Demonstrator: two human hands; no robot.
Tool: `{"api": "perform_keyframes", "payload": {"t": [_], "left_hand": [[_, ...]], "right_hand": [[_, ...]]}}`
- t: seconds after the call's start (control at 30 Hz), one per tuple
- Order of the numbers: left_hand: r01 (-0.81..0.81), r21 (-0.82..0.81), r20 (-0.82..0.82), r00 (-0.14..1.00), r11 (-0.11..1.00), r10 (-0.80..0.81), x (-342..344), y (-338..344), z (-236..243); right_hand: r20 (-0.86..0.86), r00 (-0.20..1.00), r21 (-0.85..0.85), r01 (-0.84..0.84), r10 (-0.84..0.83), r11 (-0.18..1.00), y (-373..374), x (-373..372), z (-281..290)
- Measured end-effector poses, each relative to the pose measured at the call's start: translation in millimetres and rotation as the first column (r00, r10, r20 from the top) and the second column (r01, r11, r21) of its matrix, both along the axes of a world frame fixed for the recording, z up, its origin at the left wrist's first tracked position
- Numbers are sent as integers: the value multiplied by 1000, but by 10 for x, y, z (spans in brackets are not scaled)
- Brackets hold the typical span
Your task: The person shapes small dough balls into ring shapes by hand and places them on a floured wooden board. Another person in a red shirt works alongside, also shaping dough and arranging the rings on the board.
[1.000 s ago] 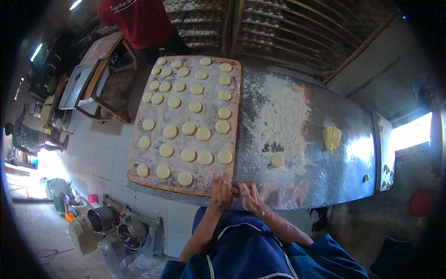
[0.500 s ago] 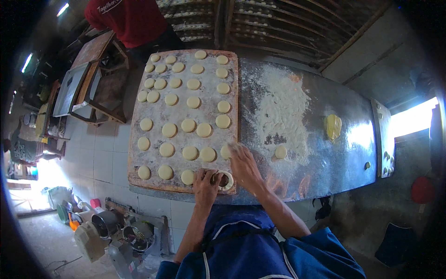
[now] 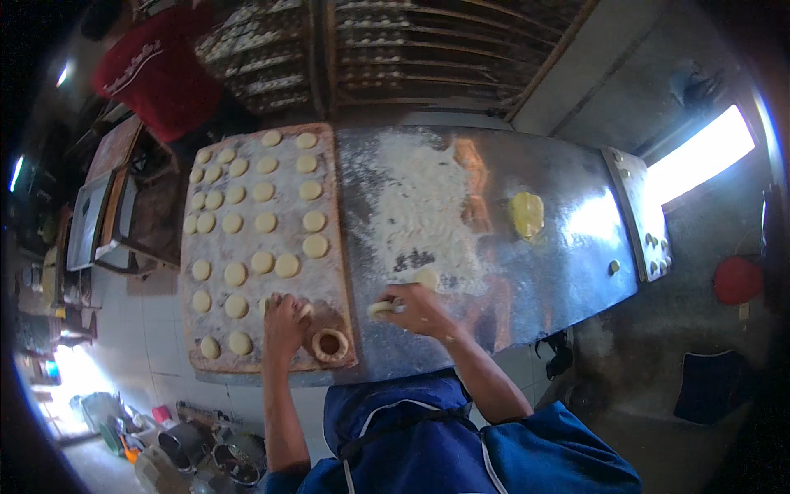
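Observation:
Flat, pale dough rounds lie in rough rows on a floured board. My left hand is over the front part of the board, fingers curled round a tilted dough round. A ring-shaped piece with a pale rim and brown middle sits at the board's near right corner. Off the board, above the metal tabletop, my right hand grips another dough round between thumb and fingers. Just beyond it, a single dough round rests on the tabletop, partly hidden by the hand.
White flour covers part of the metal table. A yellow lump lies to its right. Another board stands at the far right end. A person in a red shirt is at the back left, near racks of trays.
The view has shifted, so the board sits further left. My right hand has moved from the board's right edge to over the metal table, gripping a dough round. My left hand has left the ring-shaped piece.

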State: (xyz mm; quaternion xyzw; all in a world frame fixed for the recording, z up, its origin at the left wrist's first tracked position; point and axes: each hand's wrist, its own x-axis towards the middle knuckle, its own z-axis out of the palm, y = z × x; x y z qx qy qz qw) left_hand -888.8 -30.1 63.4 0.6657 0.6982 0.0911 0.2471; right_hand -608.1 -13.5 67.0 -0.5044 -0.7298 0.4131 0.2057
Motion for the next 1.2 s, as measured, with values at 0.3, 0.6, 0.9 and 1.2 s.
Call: {"api": "perform_keyframes", "payload": {"t": [0.3, 0.6, 0.9, 1.2], "left_hand": [[33, 439, 453, 855, 898, -253, 1986, 430, -131], [42, -78, 866, 497, 996, 47, 2975, 71, -363], [79, -310, 949, -24, 947, 313, 2858, -61, -472], [-56, -194, 955, -239, 979, 176, 2641, -156, -479]], "right_hand": [[297, 783, 550, 329, -547, 768, 54, 1924, -681], [-410, 715, -277, 493, -566, 825, -237, 1778, -399], [-699, 537, -577, -33, -472, 816, -140, 1722, -207], [-618, 497, -572, 246, -608, 782, -189, 1450, -758]]}}
